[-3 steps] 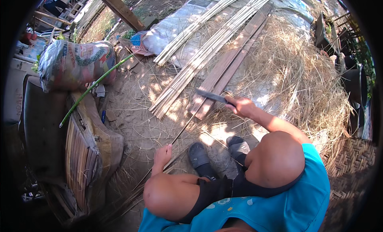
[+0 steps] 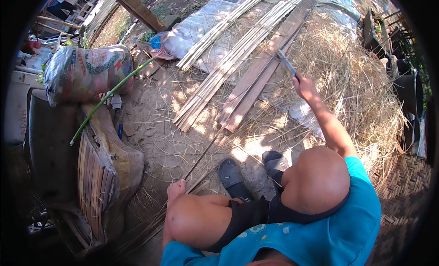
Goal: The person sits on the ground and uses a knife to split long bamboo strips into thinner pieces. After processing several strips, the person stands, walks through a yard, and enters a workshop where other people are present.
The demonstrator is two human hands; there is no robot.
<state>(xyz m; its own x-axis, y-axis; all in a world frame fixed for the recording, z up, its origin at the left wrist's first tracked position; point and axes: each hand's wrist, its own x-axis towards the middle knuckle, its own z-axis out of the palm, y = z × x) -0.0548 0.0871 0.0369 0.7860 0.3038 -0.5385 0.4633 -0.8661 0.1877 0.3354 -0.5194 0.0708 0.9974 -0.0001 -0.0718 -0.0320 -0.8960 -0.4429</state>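
Observation:
My left hand is closed beside my left knee, gripping a thin dark strip, likely bamboo. The strip slants up to the right and runs onto a reddish-brown wooden plank lying on the ground. My right hand is wrapped round the handle of a long-bladed knife. Its blade reaches up and left over the right side of the plank, towards its far half. Whether the blade touches the strip cannot be made out. Left of the plank lies a bundle of pale split strips.
A heap of straw-like shavings spreads on the right, partly over a pale sheet. At left stand a stuffed sack, a green stalk and a worn slatted wooden piece. Woven matting lies lower right.
My right hand has swept the knife away from me, up and right along the plank. My left hand has drawn slightly back, down and left, with the strip.

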